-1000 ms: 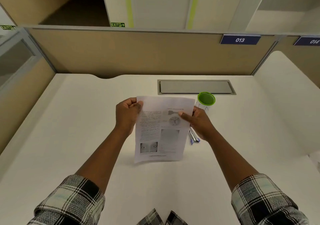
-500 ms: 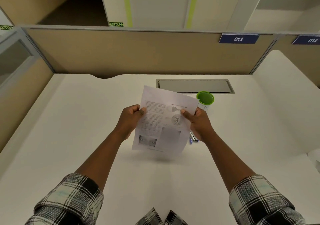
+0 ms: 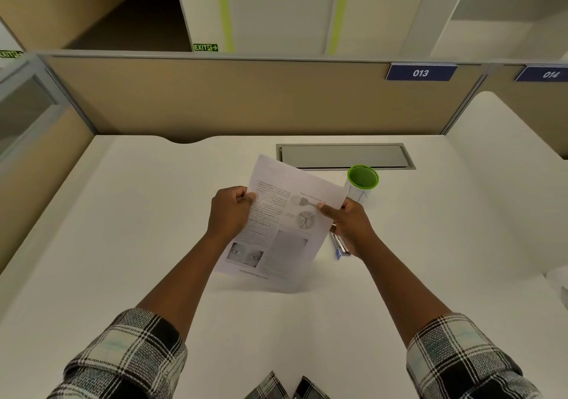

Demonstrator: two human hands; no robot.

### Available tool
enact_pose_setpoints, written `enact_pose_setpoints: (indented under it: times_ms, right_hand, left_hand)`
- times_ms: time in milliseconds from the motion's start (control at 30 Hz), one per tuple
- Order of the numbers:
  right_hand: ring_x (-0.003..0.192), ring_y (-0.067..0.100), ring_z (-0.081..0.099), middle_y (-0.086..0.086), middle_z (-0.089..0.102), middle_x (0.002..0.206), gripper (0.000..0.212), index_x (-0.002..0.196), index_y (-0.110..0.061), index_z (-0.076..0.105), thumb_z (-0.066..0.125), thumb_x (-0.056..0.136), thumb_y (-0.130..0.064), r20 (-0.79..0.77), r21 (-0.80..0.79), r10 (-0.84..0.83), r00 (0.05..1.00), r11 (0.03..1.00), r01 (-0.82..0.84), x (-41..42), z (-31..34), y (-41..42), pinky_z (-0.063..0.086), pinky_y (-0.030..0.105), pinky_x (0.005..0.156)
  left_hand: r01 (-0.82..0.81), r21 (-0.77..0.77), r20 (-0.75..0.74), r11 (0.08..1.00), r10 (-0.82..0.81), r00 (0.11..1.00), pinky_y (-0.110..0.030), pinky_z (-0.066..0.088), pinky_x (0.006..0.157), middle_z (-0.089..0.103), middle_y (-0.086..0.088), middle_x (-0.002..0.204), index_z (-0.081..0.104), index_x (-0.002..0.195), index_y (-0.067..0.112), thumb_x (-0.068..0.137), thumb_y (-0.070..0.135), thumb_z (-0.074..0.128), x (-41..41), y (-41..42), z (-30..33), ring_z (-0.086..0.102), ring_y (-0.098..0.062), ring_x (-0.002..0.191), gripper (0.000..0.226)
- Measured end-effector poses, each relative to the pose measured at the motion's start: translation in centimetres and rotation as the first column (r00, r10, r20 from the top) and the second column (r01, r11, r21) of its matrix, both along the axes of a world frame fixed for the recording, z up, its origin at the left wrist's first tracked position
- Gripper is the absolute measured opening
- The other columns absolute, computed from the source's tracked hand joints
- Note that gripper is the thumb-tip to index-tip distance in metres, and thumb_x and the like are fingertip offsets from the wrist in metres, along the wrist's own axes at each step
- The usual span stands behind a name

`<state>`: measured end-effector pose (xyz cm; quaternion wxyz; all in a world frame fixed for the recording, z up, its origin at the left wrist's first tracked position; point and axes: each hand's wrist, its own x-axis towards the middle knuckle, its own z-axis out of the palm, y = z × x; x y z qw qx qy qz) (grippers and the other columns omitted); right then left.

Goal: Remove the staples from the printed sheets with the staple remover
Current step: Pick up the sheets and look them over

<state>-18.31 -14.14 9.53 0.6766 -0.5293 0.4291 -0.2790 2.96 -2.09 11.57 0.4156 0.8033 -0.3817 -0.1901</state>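
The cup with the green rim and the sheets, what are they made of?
The cup looks like plastic: a smooth, bright green rim over a whitish, maybe see-through wall, though glass can't be ruled out. The sheets look like plain matte white paper: thin, printed with text and pictures, bending a little between the left hand and right hand.

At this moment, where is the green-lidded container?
In the head view the green-lidded container stands on the white desk, right of centre, just in front of the grey cable hatch and just beyond the right hand holding the printed sheets.
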Motion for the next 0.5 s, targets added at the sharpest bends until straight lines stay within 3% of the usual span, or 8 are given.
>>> enact_pose_setpoints:
  times_ms: [67, 167, 233, 300, 400, 500]
  right_hand:
    - [0.094, 0.025, 0.069, 0.006, 0.073, 0.102, 0.034, 0.116, -0.012, 0.060, 0.071, 0.085, -0.018, -0.042, -0.012, -0.015, 0.999, 1.000, 0.015, 0.1, -0.1, -0.3, 0.055, 0.033, 0.072]
    - [0.096, 0.021, 0.067, 0.003, 0.069, 0.105, 0.051, 0.124, -0.013, 0.051, 0.072, 0.083, -0.034, -0.214, -0.104, -0.084, 0.973, 0.993, 0.063, 0.3, -0.2, -0.7, 0.050, 0.031, 0.078]
    - [0.097, 0.016, 0.062, 0.000, 0.063, 0.108, 0.053, 0.125, -0.014, 0.048, 0.069, 0.084, -0.040, -0.322, -0.262, -0.218, 0.921, 0.956, 0.135, 0.5, 0.1, -0.4, 0.044, 0.027, 0.079]
    - [0.090, 0.013, 0.058, -0.002, 0.062, 0.098, 0.041, 0.114, -0.014, 0.053, 0.064, 0.087, -0.043, -0.353, -0.421, -0.347, 0.869, 0.888, 0.184, 0.8, 1.0, 0.2, 0.039, 0.022, 0.072]
    - [0.074, 0.012, 0.064, -0.005, 0.068, 0.079, 0.031, 0.089, -0.016, 0.061, 0.055, 0.091, -0.046, -0.357, -0.474, -0.268, 0.895, 0.878, 0.074, 1.7, 2.6, 0.7, 0.047, 0.026, 0.066]
    - [0.067, 0.012, 0.070, -0.003, 0.072, 0.077, 0.032, 0.078, -0.018, 0.065, 0.053, 0.093, -0.043, -0.307, -0.374, -0.108, 0.946, 0.927, -0.015, 2.8, 4.0, 0.9, 0.055, 0.036, 0.071]
  left_hand:
    - [-0.015, -0.019, 0.063, 1.000, 0.017, 0.998, -0.022, 0.042, 0.052, 0.067, 0.002, 0.079, 0.058, 0.073, -0.005, 0.095, 0.023, 0.057, 0.0, 0.1, 0.0, 0.057, -0.014, 0.060, 0.036]
    - [-0.030, -0.057, 0.135, 0.998, 0.038, 0.990, -0.018, 0.039, 0.049, 0.067, 0.001, 0.080, 0.051, 0.065, 0.002, 0.095, 0.022, 0.056, 0.0, 0.3, 0.1, 0.056, -0.009, 0.058, 0.037]
    - [-0.033, -0.088, 0.182, 0.996, 0.049, 0.982, -0.014, 0.040, 0.049, 0.068, 0.001, 0.084, 0.053, 0.066, 0.005, 0.096, 0.022, 0.054, -0.1, 0.5, 0.2, 0.057, -0.009, 0.060, 0.035]
    - [-0.015, -0.135, 0.263, 0.991, 0.050, 0.963, -0.008, 0.036, 0.050, 0.071, -0.001, 0.087, 0.057, 0.070, 0.008, 0.097, 0.021, 0.051, -0.3, 0.9, 0.1, 0.056, -0.007, 0.058, 0.030]
    - [0.034, -0.202, 0.360, 0.979, 0.042, 0.932, -0.005, 0.034, 0.054, 0.073, -0.005, 0.090, 0.064, 0.084, 0.009, 0.099, 0.019, 0.049, -0.7, 1.4, -0.1, 0.056, -0.012, 0.058, 0.024]
    - [0.062, -0.234, 0.437, 0.970, 0.048, 0.898, -0.007, 0.033, 0.056, 0.072, -0.009, 0.084, 0.068, 0.091, 0.007, 0.098, 0.015, 0.048, -1.1, 1.5, -0.3, 0.054, -0.015, 0.057, 0.022]
